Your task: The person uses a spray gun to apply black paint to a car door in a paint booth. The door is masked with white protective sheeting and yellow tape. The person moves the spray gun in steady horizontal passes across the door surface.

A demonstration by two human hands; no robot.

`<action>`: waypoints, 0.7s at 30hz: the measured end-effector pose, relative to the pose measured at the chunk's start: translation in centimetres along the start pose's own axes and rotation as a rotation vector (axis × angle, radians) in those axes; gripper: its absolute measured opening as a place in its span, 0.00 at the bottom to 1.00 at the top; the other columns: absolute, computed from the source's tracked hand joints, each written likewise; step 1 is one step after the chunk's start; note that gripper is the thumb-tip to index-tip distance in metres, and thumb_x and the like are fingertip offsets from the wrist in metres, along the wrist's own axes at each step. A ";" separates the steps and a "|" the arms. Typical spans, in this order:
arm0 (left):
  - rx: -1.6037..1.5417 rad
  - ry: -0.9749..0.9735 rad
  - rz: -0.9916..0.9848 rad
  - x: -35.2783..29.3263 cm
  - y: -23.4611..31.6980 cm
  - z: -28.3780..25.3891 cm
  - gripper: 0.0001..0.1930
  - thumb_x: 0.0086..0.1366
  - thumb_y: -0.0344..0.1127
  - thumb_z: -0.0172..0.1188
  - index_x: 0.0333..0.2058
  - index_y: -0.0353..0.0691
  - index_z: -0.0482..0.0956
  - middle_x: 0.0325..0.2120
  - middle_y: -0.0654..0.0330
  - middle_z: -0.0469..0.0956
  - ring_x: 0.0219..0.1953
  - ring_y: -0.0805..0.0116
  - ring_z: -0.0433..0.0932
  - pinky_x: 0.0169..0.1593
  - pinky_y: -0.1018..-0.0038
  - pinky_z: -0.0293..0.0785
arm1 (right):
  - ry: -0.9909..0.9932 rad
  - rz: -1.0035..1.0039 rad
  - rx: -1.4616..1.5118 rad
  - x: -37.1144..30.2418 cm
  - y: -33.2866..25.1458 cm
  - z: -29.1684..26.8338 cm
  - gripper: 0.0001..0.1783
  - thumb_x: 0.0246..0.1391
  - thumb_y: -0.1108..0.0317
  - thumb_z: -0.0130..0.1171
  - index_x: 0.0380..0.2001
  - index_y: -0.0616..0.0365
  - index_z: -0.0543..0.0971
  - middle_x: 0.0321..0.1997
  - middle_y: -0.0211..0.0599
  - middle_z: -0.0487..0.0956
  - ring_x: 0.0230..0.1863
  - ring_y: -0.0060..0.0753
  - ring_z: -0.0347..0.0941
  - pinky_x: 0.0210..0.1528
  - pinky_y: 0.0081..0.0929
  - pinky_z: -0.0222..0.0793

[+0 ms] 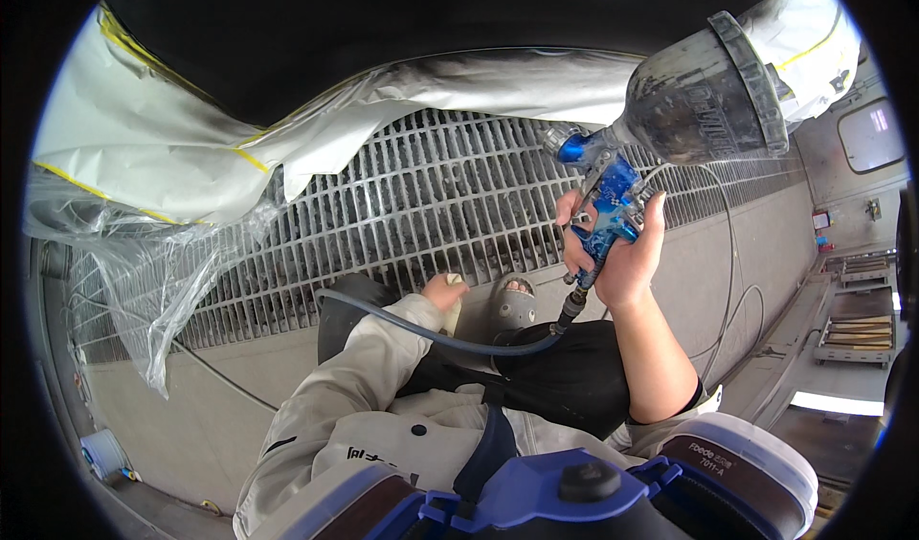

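My right hand [632, 258] is wrapped round the handle of a blue spray gun [611, 193], with its thumb up along the side. On top of the gun sits a grey, paint-stained cup [704, 95], tilted to the right. A grey air hose [436, 343] joins the foot of the handle and curves left across my lap. My left hand [444, 292] rests by my knee, closed on a pale cream cloth [455, 318], partly hidden. Ahead of the gun is a glossy black panel [383, 13], edged with white masking paper [124, 143] and yellow tape.
A metal floor grating [440, 181] runs beneath the panel. Clear plastic film [158, 301] hangs at the left. Another hose [735, 253] trails across the floor at the right. A white roll [103, 454] lies at lower left. My respirator [574, 487] fills the lower edge.
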State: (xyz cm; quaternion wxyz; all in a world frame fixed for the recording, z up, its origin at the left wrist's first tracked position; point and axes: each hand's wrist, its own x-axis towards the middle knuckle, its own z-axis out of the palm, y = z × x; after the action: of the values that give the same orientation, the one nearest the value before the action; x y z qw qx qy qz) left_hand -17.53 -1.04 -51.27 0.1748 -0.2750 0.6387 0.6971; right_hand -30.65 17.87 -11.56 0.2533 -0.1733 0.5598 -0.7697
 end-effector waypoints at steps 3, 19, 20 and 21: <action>0.004 0.019 -0.017 -0.3 0.3 -0.1 0.12 0.59 0.38 0.70 0.37 0.35 0.87 0.30 0.57 0.86 0.32 0.63 0.83 0.38 0.63 0.78 | 0.009 0.002 0.014 0.0 0.0 0.2 0.55 0.66 0.18 0.24 0.47 0.67 0.74 0.39 0.41 0.80 0.14 0.22 0.62 0.18 0.24 0.63; 0.029 0.015 0.017 0.2 -0.7 -0.1 0.13 0.59 0.39 0.69 0.37 0.36 0.89 0.30 0.55 0.87 0.33 0.61 0.86 0.40 0.63 0.79 | 0.000 0.018 0.072 0.1 0.4 0.0 0.53 0.67 0.19 0.26 0.46 0.66 0.73 0.39 0.43 0.80 0.14 0.22 0.62 0.18 0.25 0.64; 0.040 0.016 0.009 0.2 -0.8 -0.1 0.13 0.59 0.39 0.69 0.37 0.36 0.89 0.30 0.55 0.87 0.33 0.61 0.86 0.40 0.63 0.79 | 0.018 0.022 0.054 0.0 0.3 0.1 0.54 0.66 0.19 0.24 0.43 0.66 0.74 0.39 0.42 0.79 0.14 0.22 0.62 0.18 0.24 0.64; 0.038 0.010 0.016 0.2 -0.8 0.0 0.13 0.60 0.39 0.69 0.37 0.36 0.89 0.30 0.55 0.87 0.33 0.61 0.86 0.40 0.63 0.79 | 0.035 0.025 0.036 -0.1 0.2 0.1 0.55 0.65 0.18 0.21 0.40 0.66 0.74 0.38 0.41 0.78 0.14 0.22 0.62 0.19 0.24 0.65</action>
State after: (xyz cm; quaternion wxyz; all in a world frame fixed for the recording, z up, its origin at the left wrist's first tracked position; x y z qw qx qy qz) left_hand -17.25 -1.02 -52.03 0.1712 -0.2700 0.6550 0.6847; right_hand -30.50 17.81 -11.72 0.2562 -0.1481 0.5523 -0.7793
